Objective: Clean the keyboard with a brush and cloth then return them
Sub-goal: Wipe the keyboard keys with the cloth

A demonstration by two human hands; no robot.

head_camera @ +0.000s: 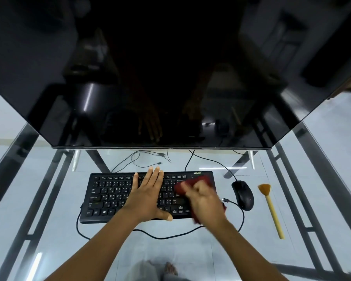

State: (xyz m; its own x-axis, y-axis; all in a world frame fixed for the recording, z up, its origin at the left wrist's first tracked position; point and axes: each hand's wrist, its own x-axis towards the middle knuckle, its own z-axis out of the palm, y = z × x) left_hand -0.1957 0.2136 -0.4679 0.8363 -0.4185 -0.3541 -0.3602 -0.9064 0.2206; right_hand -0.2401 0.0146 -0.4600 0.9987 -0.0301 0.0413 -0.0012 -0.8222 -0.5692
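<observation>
A black keyboard (109, 197) lies on the glass desk in front of a big dark monitor. My left hand (148, 197) rests flat on the middle keys with straight fingers. Over the keyboard's right end, my right hand (205, 199) grips a dark red cloth (193, 184); the hand and cloth are blurred. Part of the cloth shows below the hand at the keyboard's front right corner. A brush (271, 207) with a wooden handle and fan of tan bristles lies on the glass to the right of the mouse, bristles pointing away from me.
A black wired mouse (243, 194) sits between keyboard and brush, its cable looping in front of the keyboard. The monitor (170, 78) overhangs the back of the desk. Loose cables (142, 159) lie behind the keyboard. Dark frame bars run under the glass (49, 230).
</observation>
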